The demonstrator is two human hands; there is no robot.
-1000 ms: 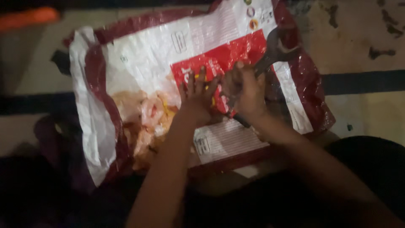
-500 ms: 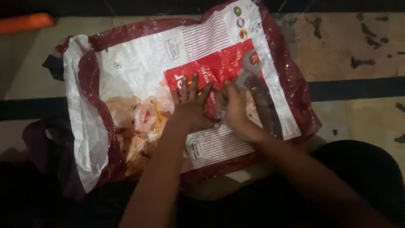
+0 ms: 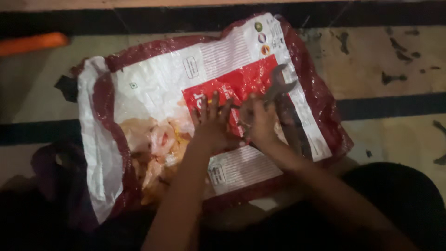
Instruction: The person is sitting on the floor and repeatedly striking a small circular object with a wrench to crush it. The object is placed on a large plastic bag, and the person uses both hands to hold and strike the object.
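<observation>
A large woven plastic sack (image 3: 153,88), white and dark red with a red panel and a picture of food, lies flat on the floor. My left hand (image 3: 211,123) rests palm down on the red panel with its fingers spread. Right beside it, my right hand (image 3: 261,122) grips the handle of a grey metal wrench (image 3: 278,86). The wrench's open jaw points up and away over the sack. The lower part of the tool is hidden by my hand.
An orange object (image 3: 32,42) lies at the far left on the pale tiled floor (image 3: 385,56), which has dark bands and dark stains. A dark cloth-like shape (image 3: 51,172) sits by the sack's lower left. My dark-clothed leg (image 3: 399,204) fills the lower right.
Both hands have stayed together on the red panel; the wrench still stands in my right hand, shifted slightly. The view has drifted, so the sack sits a little lower in the picture.
</observation>
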